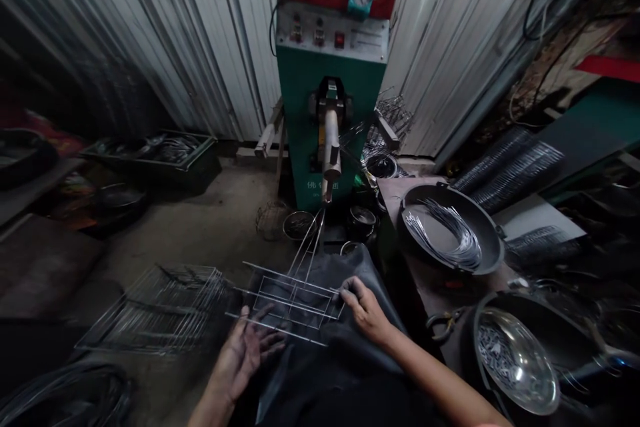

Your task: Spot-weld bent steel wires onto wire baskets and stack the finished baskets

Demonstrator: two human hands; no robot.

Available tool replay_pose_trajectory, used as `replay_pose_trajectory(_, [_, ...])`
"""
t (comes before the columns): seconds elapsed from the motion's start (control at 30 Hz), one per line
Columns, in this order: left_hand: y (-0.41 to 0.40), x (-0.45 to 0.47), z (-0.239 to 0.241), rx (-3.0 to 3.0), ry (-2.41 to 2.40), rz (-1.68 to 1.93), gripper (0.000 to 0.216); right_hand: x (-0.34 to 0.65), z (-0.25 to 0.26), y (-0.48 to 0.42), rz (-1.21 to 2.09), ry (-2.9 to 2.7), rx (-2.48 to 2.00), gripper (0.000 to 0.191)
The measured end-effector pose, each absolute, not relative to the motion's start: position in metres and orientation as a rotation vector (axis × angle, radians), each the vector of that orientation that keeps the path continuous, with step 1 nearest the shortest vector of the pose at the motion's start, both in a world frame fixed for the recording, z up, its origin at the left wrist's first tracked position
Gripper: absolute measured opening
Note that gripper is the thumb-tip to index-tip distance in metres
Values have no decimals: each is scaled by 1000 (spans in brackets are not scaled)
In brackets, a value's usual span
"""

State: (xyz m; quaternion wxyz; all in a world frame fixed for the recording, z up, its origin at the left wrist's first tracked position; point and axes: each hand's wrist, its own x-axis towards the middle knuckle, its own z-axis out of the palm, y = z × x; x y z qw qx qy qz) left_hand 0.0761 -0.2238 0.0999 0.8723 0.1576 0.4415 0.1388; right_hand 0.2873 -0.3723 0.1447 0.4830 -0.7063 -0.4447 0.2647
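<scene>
Nearest my camera, the left hand (245,353) lay spread against a wire rack (293,303), the right hand (365,310) pinching its end.

The person's left hand (245,353) and right hand (367,310) are bare, as is the right forearm (435,373); a dark, creased apron (320,360) falls in loose folds just below both hands.

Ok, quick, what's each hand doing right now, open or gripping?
Left hand: open, fingers spread against the wire rack, not gripping.
Right hand: grip closed, holding the wire rack.
</scene>
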Motion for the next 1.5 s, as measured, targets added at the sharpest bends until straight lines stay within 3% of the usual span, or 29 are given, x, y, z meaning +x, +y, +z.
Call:
replay_pose_trajectory(0.17, [-253,68,107,535,920,602,43,280,150,-375,757,-1038,-1679,23])
replay_pose_trajectory(0.37, [-275,93,130,761,970,698,57,298,167,-382,767,-983,-1705,23])
replay_pose_trajectory(0.53, [-273,102,134,844,1028,758,57,345,149,-402,450,-1123,-2540,20])
replay_pose_trajectory(0.67, [-274,101,139,826,1037,840,53,359,108,-408,598,-1325,-2881,19])
replay_pose_trajectory(0.87, [-275,100,146,796,1050,855,59,361,84,-415,583,-1382,-2718,18])
replay_pose_trajectory(1.07, [-260,112,150,901,964,867,54,379,94,-427,542,-1336,-2524,4])
replay_pose_trajectory(1.27, [-244,135,147,1205,905,868,52,395,148,-381,313,-875,-2011,27])
replay_pose_trajectory(1.5, [-244,154,120,1341,903,885,47,359,159,-307,436,-691,-1568,28])
